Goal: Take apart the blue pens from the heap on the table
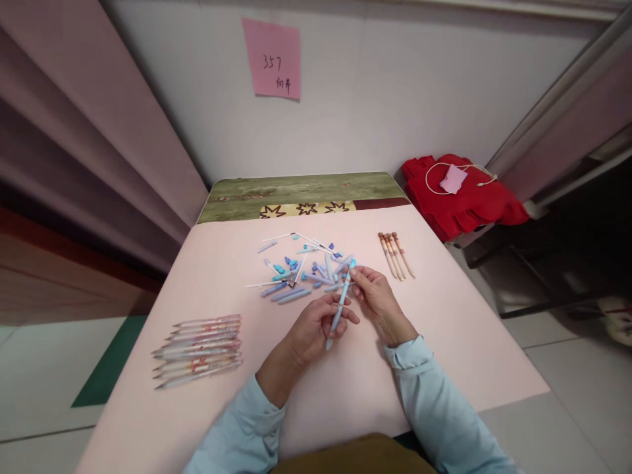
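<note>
A light blue pen is held at a slant between my two hands above the table. My left hand is closed around its lower barrel, with the tip pointing down toward me. At the pen's upper, brighter blue end, my right hand pinches it between thumb and fingers. Just beyond my hands lies a loose pile of blue and lilac pen barrels, small blue caps and thin white refills. My fingers hide part of this pile.
Several clear pens with pinkish patterns lie in a row at the left. Several brown-topped pens lie at the right. A pale pink sheet covers the table. Past its right edge is a red cloth with a white cable.
</note>
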Demonstrator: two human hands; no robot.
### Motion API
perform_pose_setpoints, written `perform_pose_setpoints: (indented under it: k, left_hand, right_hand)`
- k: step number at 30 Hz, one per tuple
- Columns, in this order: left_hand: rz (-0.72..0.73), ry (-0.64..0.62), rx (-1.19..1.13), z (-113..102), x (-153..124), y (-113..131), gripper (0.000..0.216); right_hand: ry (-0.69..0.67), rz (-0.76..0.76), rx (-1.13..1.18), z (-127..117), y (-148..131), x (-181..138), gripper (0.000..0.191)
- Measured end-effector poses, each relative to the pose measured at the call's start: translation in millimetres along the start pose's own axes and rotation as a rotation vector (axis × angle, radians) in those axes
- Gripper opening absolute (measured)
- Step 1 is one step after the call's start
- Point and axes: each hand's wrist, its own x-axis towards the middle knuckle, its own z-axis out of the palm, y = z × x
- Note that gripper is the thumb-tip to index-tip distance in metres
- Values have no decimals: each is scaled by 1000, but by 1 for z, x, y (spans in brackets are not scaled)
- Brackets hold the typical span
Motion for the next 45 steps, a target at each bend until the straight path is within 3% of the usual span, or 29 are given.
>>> perform_pose_setpoints:
  k: [22, 31, 45]
  left_hand:
    - [17, 15, -50, -4, 0, 3, 26]
    - [12, 2, -55, -4, 0, 2, 22]
    - [-10, 8, -48, -4, 0, 3, 24]
  right_hand:
    - [-35, -4, -23, -1, 2, -2, 29]
    - [164, -64, 66, -6, 0, 1, 28]
    - [133, -44, 33, -2, 2, 0, 29]
